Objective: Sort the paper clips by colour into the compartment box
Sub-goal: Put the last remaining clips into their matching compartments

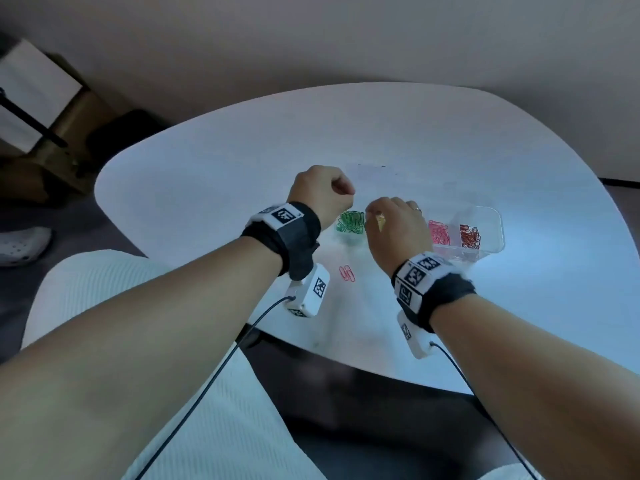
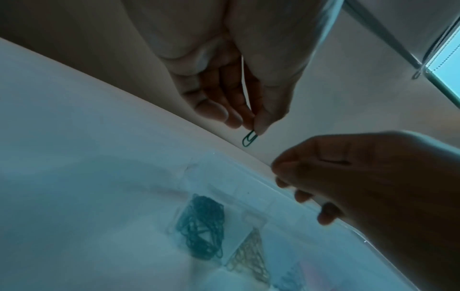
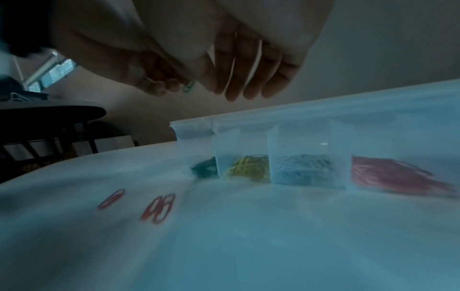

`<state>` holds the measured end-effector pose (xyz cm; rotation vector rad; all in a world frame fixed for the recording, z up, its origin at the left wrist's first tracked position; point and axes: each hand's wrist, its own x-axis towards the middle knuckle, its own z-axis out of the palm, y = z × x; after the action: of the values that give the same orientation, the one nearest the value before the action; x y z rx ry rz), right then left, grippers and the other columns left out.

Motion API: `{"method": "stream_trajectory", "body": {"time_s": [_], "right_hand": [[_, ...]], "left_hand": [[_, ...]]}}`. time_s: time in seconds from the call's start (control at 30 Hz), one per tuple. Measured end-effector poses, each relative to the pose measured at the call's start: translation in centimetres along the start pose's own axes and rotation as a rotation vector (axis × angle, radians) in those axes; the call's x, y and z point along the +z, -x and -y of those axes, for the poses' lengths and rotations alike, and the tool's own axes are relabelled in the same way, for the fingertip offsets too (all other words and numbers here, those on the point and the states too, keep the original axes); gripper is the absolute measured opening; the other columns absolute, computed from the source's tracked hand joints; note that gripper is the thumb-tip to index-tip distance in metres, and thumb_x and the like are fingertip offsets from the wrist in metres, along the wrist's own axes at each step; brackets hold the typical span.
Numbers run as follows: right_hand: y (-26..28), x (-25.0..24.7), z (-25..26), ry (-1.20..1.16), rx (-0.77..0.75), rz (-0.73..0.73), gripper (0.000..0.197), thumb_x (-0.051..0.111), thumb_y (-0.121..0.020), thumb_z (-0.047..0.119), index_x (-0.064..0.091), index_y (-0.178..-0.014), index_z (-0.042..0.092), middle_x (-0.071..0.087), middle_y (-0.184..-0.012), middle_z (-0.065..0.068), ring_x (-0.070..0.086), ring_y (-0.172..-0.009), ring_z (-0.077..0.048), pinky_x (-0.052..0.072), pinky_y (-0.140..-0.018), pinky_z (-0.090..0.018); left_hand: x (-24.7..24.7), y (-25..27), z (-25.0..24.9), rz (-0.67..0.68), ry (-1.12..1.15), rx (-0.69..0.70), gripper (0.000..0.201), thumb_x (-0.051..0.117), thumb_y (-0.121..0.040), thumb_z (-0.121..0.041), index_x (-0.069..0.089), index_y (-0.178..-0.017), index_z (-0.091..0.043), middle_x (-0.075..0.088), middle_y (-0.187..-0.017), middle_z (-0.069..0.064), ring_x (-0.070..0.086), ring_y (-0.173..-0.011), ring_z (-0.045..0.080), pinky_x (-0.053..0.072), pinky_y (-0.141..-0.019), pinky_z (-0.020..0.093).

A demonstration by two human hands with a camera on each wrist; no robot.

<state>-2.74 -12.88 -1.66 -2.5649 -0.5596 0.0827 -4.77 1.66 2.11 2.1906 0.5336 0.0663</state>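
Observation:
A clear compartment box [image 1: 499,226] lies on the white table [image 1: 214,174]. From left to right it holds green clips [image 1: 350,222], yellow clips [image 3: 248,166], blue clips [image 3: 302,167], pink clips [image 1: 439,232] and red clips [image 1: 470,236]. My left hand [image 2: 255,129] hovers beyond the box's left end and pinches one green paper clip [image 2: 249,141] between thumb and fingertip. My right hand [image 1: 374,213] hangs over the yellow and blue compartments and hides them in the head view. Its fingers [image 3: 251,86] point down, relaxed, and I see nothing in them.
A few loose pink-red clips [image 1: 347,273] lie on the table in front of the box's left end, seen blurred as the loose clips [image 3: 159,208] in the right wrist view. The table's near edge [image 1: 346,358] is close to my lap. A dark stand and boxes [image 1: 41,109] sit on the floor at the left.

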Motion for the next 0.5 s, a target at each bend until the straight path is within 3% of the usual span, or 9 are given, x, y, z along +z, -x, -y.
{"method": "stream_trajectory", "body": {"time_s": [0.07,0.17,0.3,0.4,0.5], "right_hand": [[1.4,0.0,-0.6,-0.044,-0.021,-0.037,0.014,0.052,-0.091,0.022,0.064,-0.096,0.016,0.067,-0.093,0.0,0.055,-0.091,-0.023,0.046,-0.077,-0.037],[3.1,0.3,-1.3,-0.039,0.005,0.106,0.014,0.053,-0.089,0.022,0.065,-0.096,0.018,0.066,-0.091,0.003,0.058,-0.083,-0.019,0.05,-0.075,-0.035],[3.5,1.6,-0.9,0.068,0.041,0.364,0.028,0.057,-0.091,0.037,0.066,-0.109,0.017,0.066,-0.104,-0.001,0.062,-0.095,-0.022,0.05,-0.082,-0.032],[3.2,2.9,0.2,0.118,0.058,0.487,0.037,0.061,-0.09,0.04,0.064,-0.114,0.011,0.063,-0.11,-0.007,0.059,-0.102,-0.025,0.047,-0.084,-0.032],[3.1,4.2,1.1,0.199,0.014,0.524,0.028,0.061,-0.091,0.03,0.064,-0.108,0.009,0.06,-0.108,-0.011,0.059,-0.102,-0.03,0.045,-0.079,-0.032]], "left_hand": [[0.5,-0.7,-0.1,0.04,-0.006,0.008,0.009,0.07,-0.08,-0.012,0.073,-0.085,-0.019,0.07,-0.082,-0.006,0.065,-0.08,0.011,0.053,-0.079,0.021],[0.7,-0.8,0.6,0.079,-0.06,-0.015,0.006,0.068,-0.082,-0.018,0.071,-0.086,-0.021,0.066,-0.08,-0.005,0.063,-0.077,0.015,0.053,-0.075,0.024],[-0.5,0.9,3.8,-0.058,-0.161,-0.178,0.011,0.062,-0.081,-0.018,0.055,-0.088,-0.02,0.056,-0.073,-0.001,0.055,-0.067,0.022,0.045,-0.062,0.027],[-0.8,2.4,5.4,0.117,-0.343,-0.341,0.012,0.061,-0.083,-0.018,0.06,-0.095,-0.015,0.066,-0.095,0.006,0.062,-0.086,0.028,0.048,-0.07,0.029],[0.1,2.9,5.8,0.222,-0.373,-0.362,0.02,0.065,-0.082,-0.023,0.067,-0.099,-0.013,0.07,-0.101,0.006,0.064,-0.093,0.026,0.047,-0.072,0.026]]}}
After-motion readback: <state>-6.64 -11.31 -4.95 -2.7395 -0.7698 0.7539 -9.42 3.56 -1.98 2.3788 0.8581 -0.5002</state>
